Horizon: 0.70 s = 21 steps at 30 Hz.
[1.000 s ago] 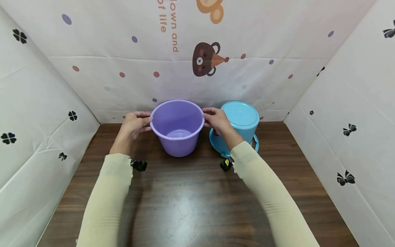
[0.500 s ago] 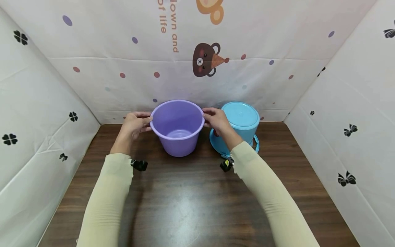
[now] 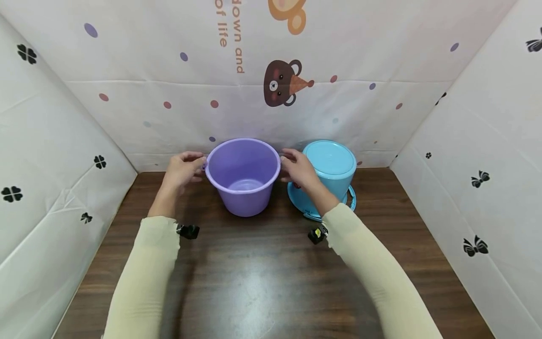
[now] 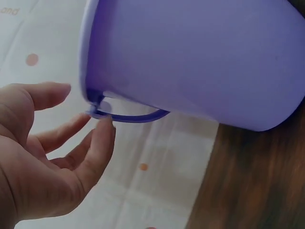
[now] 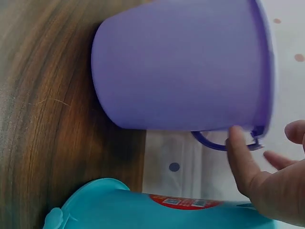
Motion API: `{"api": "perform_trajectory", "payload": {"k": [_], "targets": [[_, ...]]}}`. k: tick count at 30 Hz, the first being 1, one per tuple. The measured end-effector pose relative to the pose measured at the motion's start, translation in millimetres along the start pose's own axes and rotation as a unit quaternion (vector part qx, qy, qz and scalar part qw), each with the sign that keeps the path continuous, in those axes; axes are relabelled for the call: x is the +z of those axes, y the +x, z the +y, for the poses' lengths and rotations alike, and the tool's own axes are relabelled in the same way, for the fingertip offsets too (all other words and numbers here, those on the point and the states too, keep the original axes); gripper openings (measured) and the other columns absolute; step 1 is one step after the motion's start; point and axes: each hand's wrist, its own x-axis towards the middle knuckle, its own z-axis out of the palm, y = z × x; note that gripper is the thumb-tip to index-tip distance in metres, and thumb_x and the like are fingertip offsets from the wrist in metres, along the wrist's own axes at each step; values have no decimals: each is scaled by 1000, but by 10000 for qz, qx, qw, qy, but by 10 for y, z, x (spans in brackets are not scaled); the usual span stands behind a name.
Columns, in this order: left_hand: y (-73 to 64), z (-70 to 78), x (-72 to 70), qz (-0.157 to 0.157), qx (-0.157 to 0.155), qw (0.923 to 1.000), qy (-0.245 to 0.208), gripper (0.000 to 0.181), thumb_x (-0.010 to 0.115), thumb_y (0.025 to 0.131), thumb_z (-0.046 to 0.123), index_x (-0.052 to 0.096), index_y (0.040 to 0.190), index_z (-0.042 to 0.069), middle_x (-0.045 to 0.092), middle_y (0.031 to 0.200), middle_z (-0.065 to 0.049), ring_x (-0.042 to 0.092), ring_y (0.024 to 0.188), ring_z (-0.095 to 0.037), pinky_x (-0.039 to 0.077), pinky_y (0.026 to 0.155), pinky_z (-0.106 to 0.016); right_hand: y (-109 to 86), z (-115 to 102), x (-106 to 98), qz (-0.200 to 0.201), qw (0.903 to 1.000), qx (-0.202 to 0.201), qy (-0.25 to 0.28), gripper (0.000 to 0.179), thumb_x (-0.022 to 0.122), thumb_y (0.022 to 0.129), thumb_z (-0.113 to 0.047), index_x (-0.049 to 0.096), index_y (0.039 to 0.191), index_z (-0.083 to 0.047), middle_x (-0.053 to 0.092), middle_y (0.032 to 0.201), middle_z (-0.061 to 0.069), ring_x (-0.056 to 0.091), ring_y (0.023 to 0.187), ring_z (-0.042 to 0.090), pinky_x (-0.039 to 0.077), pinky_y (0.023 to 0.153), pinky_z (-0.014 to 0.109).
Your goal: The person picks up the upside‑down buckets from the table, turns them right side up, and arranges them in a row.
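A purple bucket (image 3: 245, 202) stands upright on the wooden table near the back wall, its mouth facing up. My left hand (image 3: 181, 170) is at the left side of its rim. In the left wrist view the thumb is clear of the rim, and the fingertips are by the end of the bucket's purple handle (image 4: 138, 118). On the other side is my right hand (image 3: 298, 168), its thumb apart from the rim. The right wrist view shows one fingertip at the bucket's wall, by the handle; whether it touches I cannot tell.
A light blue bucket (image 3: 331, 159) stands upside down right of the purple one, partly behind my right forearm, with a red label (image 5: 183, 202) on its side. Printed sheets form the back wall (image 3: 190, 122) and both side walls. Dark wooden tabletop (image 3: 254, 268) lies in front.
Both hands have let go of the purple bucket's rim and moved slightly outward. The bucket stays in place.
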Motion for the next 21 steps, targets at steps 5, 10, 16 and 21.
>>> {"api": "perform_trajectory", "payload": {"k": [5, 10, 16, 21], "targets": [[-126, 65, -43, 340, 676, 9966, 339, 53, 65, 102, 34, 56, 143, 2, 55, 131, -8, 60, 103, -15, 57, 76, -16, -205, -55, -90, -239, 9989, 143, 388, 57, 50, 110, -29, 33, 161, -10, 38, 163, 15, 55, 138, 36, 53, 106, 49], [-296, 176, -33, 358, 1217, 9905, 533, 53, 66, 101, 37, 58, 144, 7, 57, 140, -13, 62, 114, -13, 53, 81, -17, -426, -47, -229, -579, 9958, 43, 708, 58, 47, 111, -30, 29, 162, -9, 34, 165, 15, 46, 146, 36, 44, 116, 51], [-487, 269, 44, 161, 1699, 9847, 358, 51, 68, 100, 33, 59, 143, 7, 60, 140, -15, 65, 115, -14, 54, 85, -18, -647, 16, -398, -978, 9897, -338, 993, 57, 45, 112, -30, 29, 161, -5, 36, 164, 17, 44, 146, 40, 41, 118, 52], [-603, 263, 129, 68, 2044, 9784, 291, 48, 70, 100, 28, 60, 141, 5, 62, 140, -16, 67, 112, -17, 56, 84, -16, -779, 152, -547, -1196, 9855, -710, 974, 55, 45, 112, -31, 34, 158, -3, 40, 160, 21, 44, 145, 42, 43, 116, 47]]}}
